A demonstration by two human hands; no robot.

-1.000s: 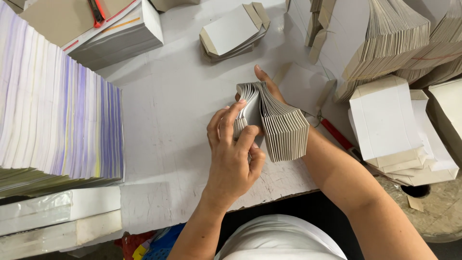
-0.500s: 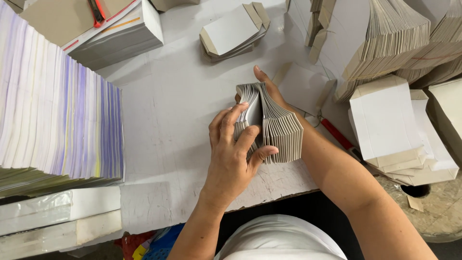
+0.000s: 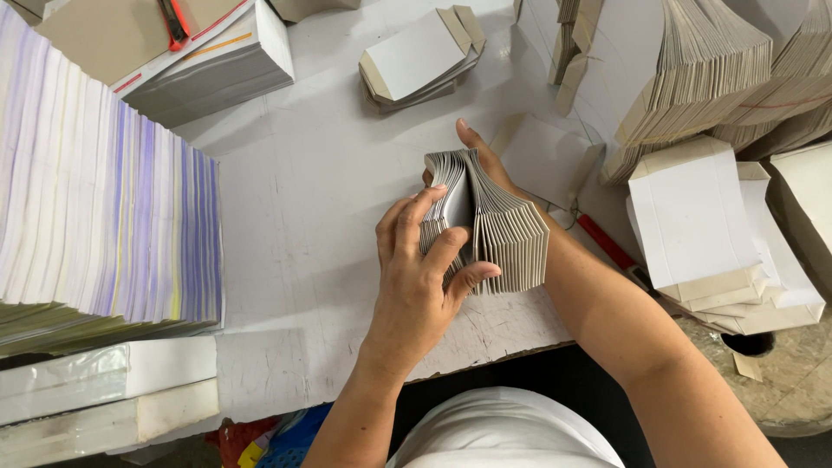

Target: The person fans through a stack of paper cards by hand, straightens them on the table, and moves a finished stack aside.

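Observation:
A fanned bundle of flat grey card pieces [image 3: 507,234] stands on edge on the white table [image 3: 303,199]. My left hand [image 3: 420,282] grips its near side, fingers spread over the left part and thumb pressed into a gap between the cards. My right hand [image 3: 484,156] is behind the bundle, fingers extended along its far side and holding it up; most of that hand is hidden by the cards.
A tall stack of white and purple sheets [image 3: 104,225] fills the left. Boxed sheets with a red cutter [image 3: 173,22] lie top left. Folded white cartons [image 3: 425,56] lie at the back, further carton stacks [image 3: 702,217] crowd the right, a red pen [image 3: 607,243] beside them.
The bundle has shifted slightly; my left thumb has moved deeper into the split between the cards, and the right part of the fan has dropped lower.

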